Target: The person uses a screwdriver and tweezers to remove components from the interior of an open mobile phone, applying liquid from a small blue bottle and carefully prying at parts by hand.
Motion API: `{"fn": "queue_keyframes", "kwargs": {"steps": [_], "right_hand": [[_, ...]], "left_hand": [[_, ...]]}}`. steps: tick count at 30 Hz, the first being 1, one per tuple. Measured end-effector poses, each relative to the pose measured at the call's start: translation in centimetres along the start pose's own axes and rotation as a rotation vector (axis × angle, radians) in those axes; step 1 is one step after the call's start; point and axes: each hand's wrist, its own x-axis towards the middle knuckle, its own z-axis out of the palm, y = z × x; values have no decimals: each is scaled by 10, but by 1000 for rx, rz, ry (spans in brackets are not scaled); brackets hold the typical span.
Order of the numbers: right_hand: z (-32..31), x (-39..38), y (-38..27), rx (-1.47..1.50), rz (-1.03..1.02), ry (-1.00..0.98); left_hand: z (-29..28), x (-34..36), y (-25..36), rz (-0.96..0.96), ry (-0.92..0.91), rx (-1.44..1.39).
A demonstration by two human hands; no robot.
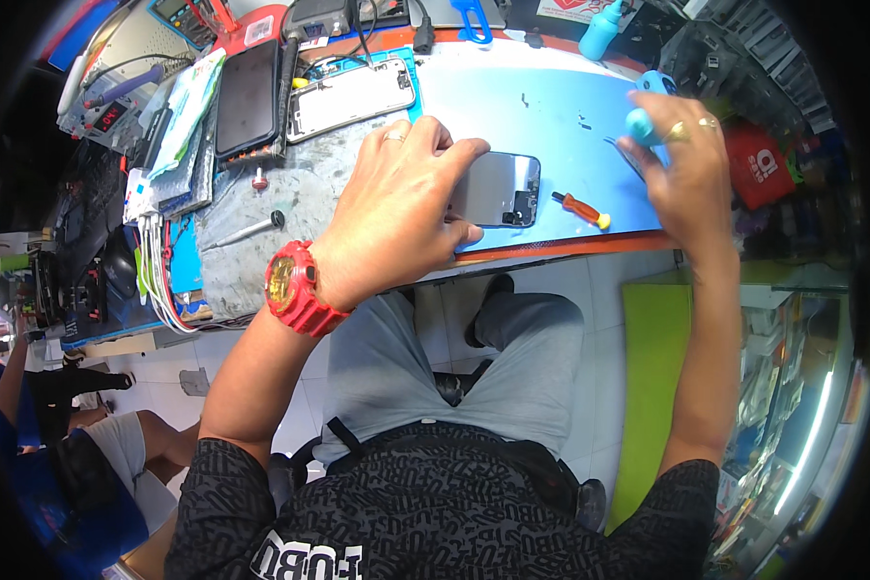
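My left hand [396, 193] reaches over a phone screen assembly [501, 189] lying on the blue mat [493, 106]. Thumb and fingers grip its left side at the upper and lower edges. My right hand [684, 159] is at the mat's right side, slightly blurred, with its fingers curled round a teal round-ended thing [640, 126]. A thin dark tool [627, 158], perhaps tweezers, also shows by its thumb. Between the hands lies a small screwdriver [582, 210] with an orange handle and yellow end.
An opened white phone housing [353, 100] and a dark phone [248, 100] lie at the back left. A teal bottle [601, 33] stands at the back, right of a blue plastic tool [472, 21]. Cables [153, 266] hang at the left. Another person [116, 474] sits at lower left.
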Motion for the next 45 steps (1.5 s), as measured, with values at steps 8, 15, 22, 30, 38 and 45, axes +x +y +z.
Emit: {"fn": "queue_keyframes", "kwargs": {"steps": [8, 15, 22, 30, 38, 45], "right_hand": [[15, 9, -17, -188, -401, -137], [20, 23, -12, -268, -487, -109], [16, 34, -13, -312, -560, -101], [15, 38, -15, -345, -602, -103], [17, 39, -13, -334, -593, -102], [17, 40, -14, -317, -590, -94]], "left_hand": [[5, -4, 3, 2, 69, 13], [5, -4, 3, -10, 60, 18], [7, -4, 3, -16, 52, 8], [7, -4, 2, -6, 59, 13], [6, -3, 3, -18, 49, -13], [6, -3, 3, -18, 50, -22]]}}
